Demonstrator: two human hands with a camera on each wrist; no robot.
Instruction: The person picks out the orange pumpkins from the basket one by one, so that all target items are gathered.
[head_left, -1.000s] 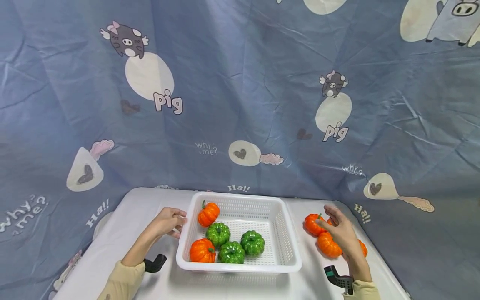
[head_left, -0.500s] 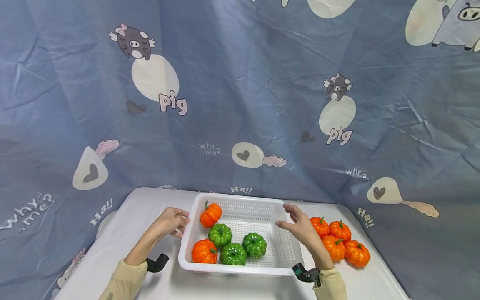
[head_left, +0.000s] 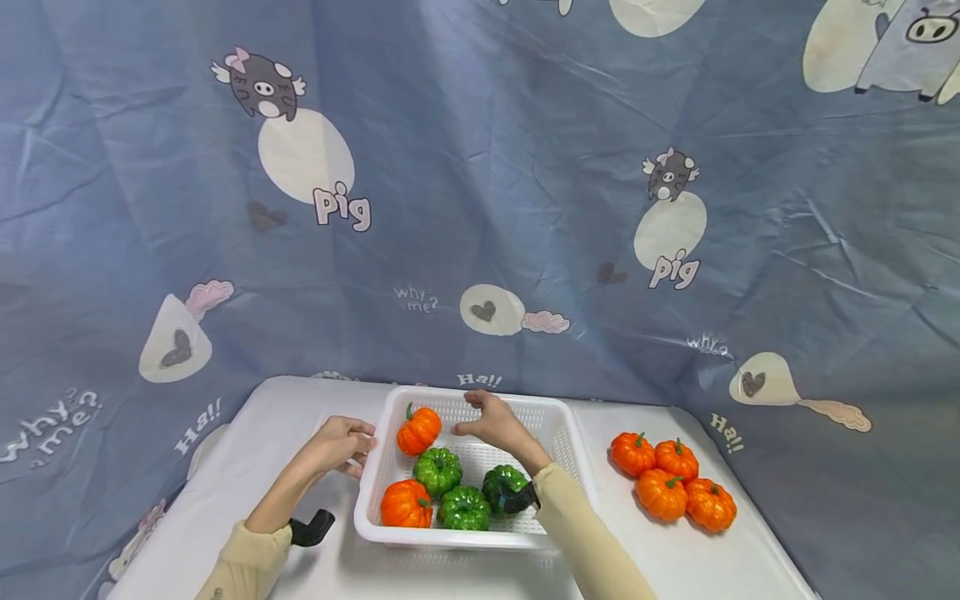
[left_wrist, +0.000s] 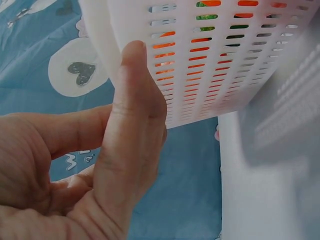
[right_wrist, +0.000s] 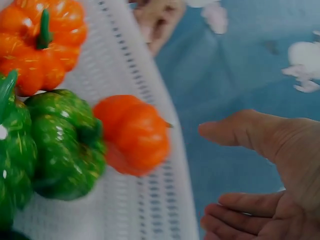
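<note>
A white perforated plastic basket (head_left: 570,467) holds small orange and green toy pumpkins with a glossy skin. Against its left side rests my left hand (head_left: 341,446); in the left wrist view its straight fingertip (left_wrist: 134,55) touches the wall just by the rim. My right hand (head_left: 495,423) hovers over the basket, thumb and fingers spread with nothing between them. Nearest to it is the back orange pumpkin (head_left: 418,431). A front orange pumpkin (head_left: 406,504) and green pumpkins (head_left: 437,472) lie beside it. The right forearm partly covers the rightmost green pumpkin (head_left: 502,482).
Several orange pumpkins (head_left: 662,494) sit grouped on the white table (head_left: 622,567) to the right of the basket. A blue patterned cloth (head_left: 480,208) hangs behind the table. Each wrist wears a black camera mount (head_left: 311,527).
My right hand has swept left from above the orange pumpkins on the table to over the basket, staying spread throughout. My left hand has stayed at the basket's side.
</note>
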